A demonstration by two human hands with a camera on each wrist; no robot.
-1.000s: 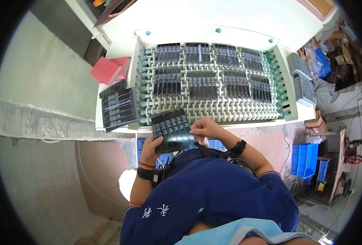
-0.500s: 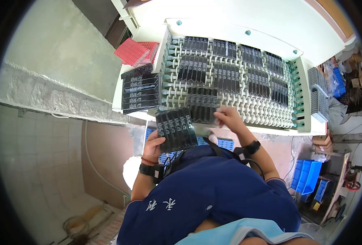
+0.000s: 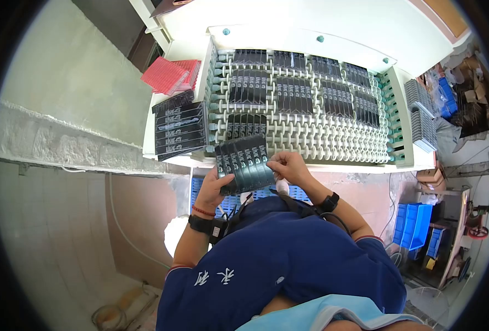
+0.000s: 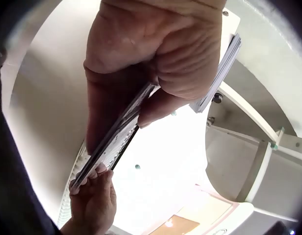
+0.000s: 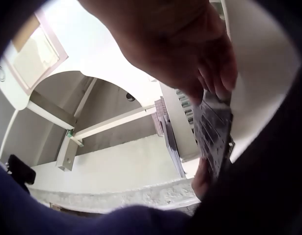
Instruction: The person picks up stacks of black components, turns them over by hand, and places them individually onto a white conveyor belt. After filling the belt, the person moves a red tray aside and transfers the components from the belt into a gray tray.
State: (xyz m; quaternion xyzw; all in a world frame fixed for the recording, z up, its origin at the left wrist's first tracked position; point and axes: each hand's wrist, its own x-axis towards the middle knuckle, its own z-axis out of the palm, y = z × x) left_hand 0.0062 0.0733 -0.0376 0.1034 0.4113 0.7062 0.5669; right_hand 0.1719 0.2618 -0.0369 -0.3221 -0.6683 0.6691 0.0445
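A stack of flat black printed sheets (image 3: 247,160), each marked into strips with white lettering, is held in front of the body. My left hand (image 3: 208,190) grips its left edge, thumb on top and fingers underneath. At the opposite edge, my right hand (image 3: 289,167) pinches the sheets between thumb and fingertips. The left wrist view shows the stack (image 4: 114,139) edge-on between both hands. Just beyond it, a single black sheet (image 3: 246,124) lies on the white roller conveyor (image 3: 327,144), its near part overlapped by the stack.
Two rows of similar sheets (image 3: 294,95) lie farther back on the rollers. Left of the conveyor are more black sheets (image 3: 181,129) and red sheets (image 3: 167,74). Grey stacks (image 3: 422,129) sit on the right ledge. Blue crates (image 3: 411,226) stand at the lower right.
My right hand carried one black sheet from the stack onto the front-left rollers and let it go. It has come back to the stack's right edge. My left hand keeps its grip.
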